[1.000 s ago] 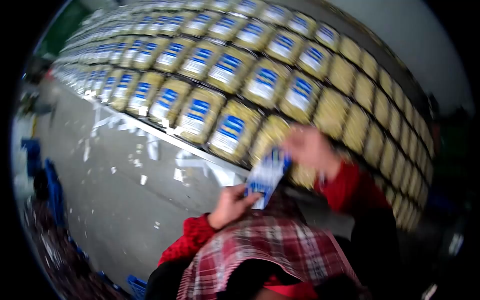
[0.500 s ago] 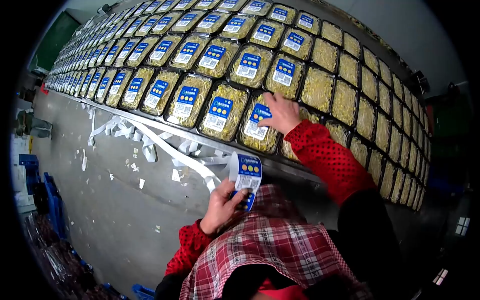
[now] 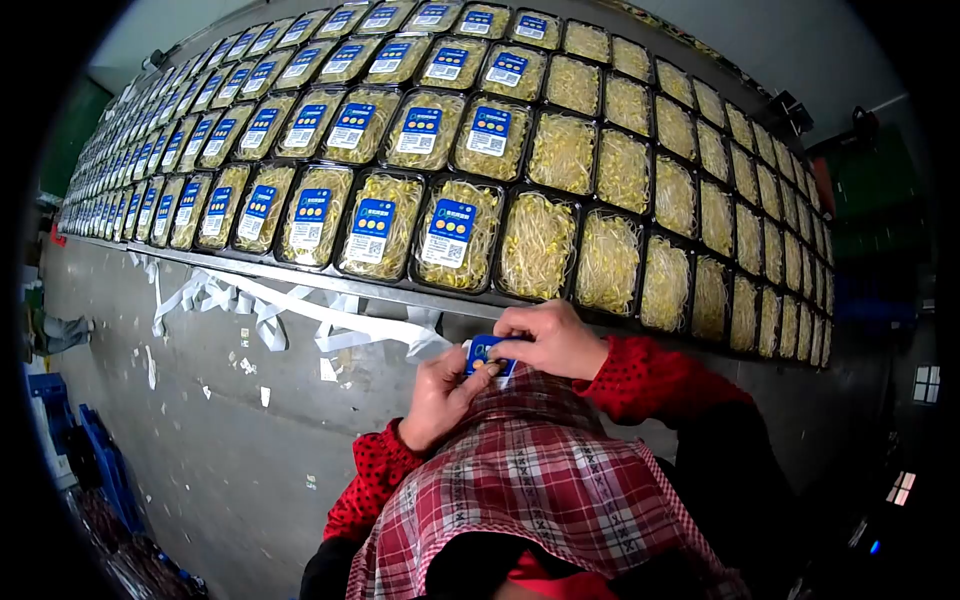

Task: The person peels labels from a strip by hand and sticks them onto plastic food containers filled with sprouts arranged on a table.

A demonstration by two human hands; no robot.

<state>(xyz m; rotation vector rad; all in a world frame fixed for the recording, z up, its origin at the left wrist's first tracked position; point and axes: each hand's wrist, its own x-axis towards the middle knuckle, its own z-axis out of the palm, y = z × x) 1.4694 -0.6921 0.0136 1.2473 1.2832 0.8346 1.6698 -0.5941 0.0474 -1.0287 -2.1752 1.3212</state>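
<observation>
In front of the apron, my left hand (image 3: 438, 400) grips a strip of blue and white labels (image 3: 480, 352) between thumb and fingers. My right hand (image 3: 553, 342) meets it from the other side, thumb and fingers closed on the label's upper edge. Most of the label is covered by the fingers. Just beyond the hands, at the table's near edge, stands a labelled tray of bean sprouts (image 3: 458, 235). To its right is a tray without a label (image 3: 538, 245), its pale sprouts showing through the top.
Rows of sprout trays cover the long table (image 3: 390, 283); those on the left carry labels, those on the right are plain. White backing tape (image 3: 330, 325) trails in loops below the table edge. Paper scraps dot the floor (image 3: 230, 440). Blue crates (image 3: 105, 465) stand at lower left.
My right hand has left a labelled tray and come back to the label strip at my left hand. The view has shifted, with the trays now farther left.
</observation>
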